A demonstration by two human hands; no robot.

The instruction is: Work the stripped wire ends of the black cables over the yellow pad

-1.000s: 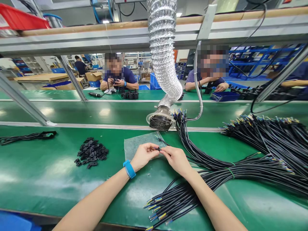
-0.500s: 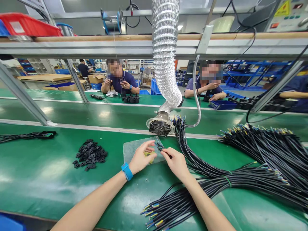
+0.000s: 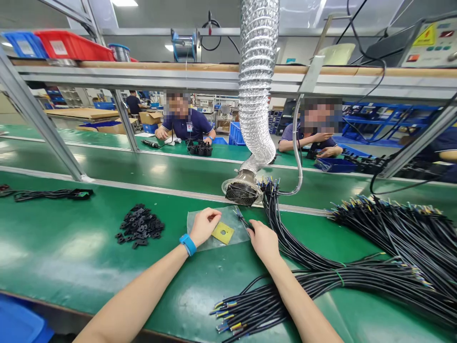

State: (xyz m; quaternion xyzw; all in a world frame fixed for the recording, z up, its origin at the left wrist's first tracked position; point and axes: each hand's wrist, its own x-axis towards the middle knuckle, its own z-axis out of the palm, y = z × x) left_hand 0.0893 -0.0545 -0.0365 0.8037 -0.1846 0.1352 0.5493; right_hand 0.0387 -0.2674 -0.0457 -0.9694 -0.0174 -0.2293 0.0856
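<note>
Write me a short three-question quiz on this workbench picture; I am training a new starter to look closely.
1. True or false: the left hand rests on the clear plastic sheet, beside the yellow square.
2. What does the right hand grip? A) a black cable end B) a red bin C) a fan
3. Fill in: the pile of small black parts lies to the ___ of the left hand.

Key
1. True.
2. A. The cable end points up and away from the fingers, toward the round vent of the silver hose.
3. Left, on the green bench.
</note>
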